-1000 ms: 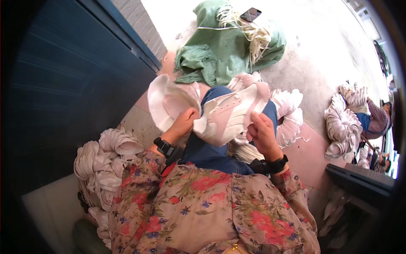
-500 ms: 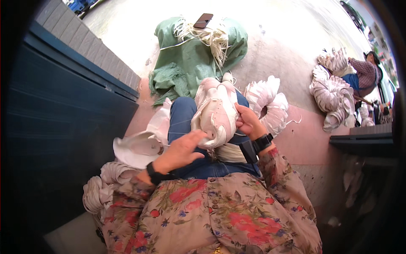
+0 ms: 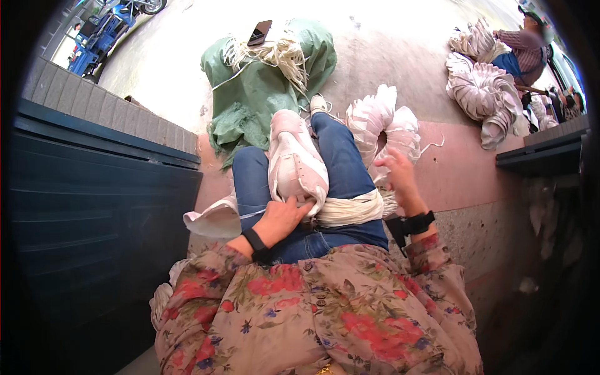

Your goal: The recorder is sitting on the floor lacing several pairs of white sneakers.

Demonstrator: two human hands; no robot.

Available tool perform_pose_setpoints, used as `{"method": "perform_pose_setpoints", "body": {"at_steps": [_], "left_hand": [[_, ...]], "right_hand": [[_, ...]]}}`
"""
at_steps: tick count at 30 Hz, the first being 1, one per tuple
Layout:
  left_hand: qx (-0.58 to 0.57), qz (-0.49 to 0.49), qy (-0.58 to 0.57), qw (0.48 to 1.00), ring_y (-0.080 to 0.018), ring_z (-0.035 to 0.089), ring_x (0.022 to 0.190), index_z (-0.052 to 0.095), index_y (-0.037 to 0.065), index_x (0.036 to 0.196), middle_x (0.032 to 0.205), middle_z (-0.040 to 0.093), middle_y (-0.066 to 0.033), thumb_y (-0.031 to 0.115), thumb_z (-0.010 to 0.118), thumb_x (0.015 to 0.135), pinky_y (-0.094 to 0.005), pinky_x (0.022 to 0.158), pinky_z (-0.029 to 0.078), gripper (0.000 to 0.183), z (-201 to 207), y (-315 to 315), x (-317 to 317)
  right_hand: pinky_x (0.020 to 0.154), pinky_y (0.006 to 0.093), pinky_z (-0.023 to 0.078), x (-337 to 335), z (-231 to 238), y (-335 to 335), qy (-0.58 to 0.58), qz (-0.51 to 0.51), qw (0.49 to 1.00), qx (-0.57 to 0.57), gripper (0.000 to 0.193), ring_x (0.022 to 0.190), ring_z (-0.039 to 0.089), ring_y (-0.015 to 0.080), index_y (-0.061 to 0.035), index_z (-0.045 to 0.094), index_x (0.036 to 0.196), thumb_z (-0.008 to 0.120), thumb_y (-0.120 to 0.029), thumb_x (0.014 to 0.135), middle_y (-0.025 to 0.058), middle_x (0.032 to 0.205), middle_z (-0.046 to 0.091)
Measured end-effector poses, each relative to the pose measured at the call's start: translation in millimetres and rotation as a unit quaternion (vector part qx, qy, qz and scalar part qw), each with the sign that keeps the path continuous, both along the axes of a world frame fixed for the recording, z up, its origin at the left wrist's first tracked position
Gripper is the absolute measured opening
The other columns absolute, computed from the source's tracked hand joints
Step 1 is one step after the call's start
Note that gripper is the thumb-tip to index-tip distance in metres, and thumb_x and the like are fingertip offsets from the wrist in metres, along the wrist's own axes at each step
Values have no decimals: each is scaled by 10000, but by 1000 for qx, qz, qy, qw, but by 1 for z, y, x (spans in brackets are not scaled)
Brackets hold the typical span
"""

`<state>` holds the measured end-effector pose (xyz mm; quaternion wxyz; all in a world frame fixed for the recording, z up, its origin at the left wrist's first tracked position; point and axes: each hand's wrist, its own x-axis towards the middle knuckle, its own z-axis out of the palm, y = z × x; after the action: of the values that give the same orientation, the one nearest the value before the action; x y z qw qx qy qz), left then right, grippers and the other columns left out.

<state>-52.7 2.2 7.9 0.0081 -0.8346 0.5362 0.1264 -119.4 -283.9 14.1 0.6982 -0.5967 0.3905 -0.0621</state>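
1. Okay, fingers first: the left hand (image 3: 281, 222) has its fingers at the near end of the shoe upper (image 3: 294, 165); can't tell if they're actually pinching it.
2. Right hand (image 3: 403, 181) is up over on the right, fingers loosely bent, nothing in them.
3. The upper's lying lengthwise between the legs (image 3: 344, 153).
4. Pale cords (image 3: 353, 209) lie across the right thigh.
5. Further out: curled stack (image 3: 369, 115) of uppers, green sack (image 3: 250, 78) with a phone (image 3: 260, 33) on top.
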Motion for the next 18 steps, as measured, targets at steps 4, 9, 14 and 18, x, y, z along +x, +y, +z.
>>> {"method": "perform_pose_setpoints", "body": {"at_steps": [4, 9, 14, 18], "left_hand": [[-5, 38, -2, 999, -245, 589, 550, 439, 221, 1230, 834, 502, -127, 133, 465, 818, -349, 440, 468, 422, -1, -18, -3], [29, 30, -18, 999, -256, 595, 573, 447, 238, 1222, 855, 493, -122, 144, 480, 802, -348, 457, 478, 432, -10, -21, -1], [-11, 45, -49, 998, -248, 601, 580, 429, 256, 1237, 915, 515, -111, 139, 499, 782, -348, 447, 476, 474, -20, -10, 6], [-42, 52, -26, 997, -224, 598, 579, 450, 261, 1213, 969, 539, -77, 141, 526, 757, -356, 459, 461, 478, -28, 2, 12]], "right_hand": [[401, 219, 415, 4, -21, 44, -40, 197, 977, -76, 284, 514, 517, 84, 6, 520, 1082, 492, -169, 860, 62, 775, 640], [645, 396, 470, 39, -13, 106, -34, 321, 868, -377, 356, 739, 597, 348, -15, 524, 1036, 611, -256, 789, 199, 759, 612], [643, 444, 465, 58, -24, 114, -20, 399, 813, -425, 440, 764, 600, 375, -26, 431, 1076, 624, -266, 762, 205, 804, 618], [677, 451, 459, 57, -37, 117, -31, 373, 846, -381, 457, 799, 594, 390, -31, 418, 1086, 634, -252, 750, 224, 848, 611]]}}
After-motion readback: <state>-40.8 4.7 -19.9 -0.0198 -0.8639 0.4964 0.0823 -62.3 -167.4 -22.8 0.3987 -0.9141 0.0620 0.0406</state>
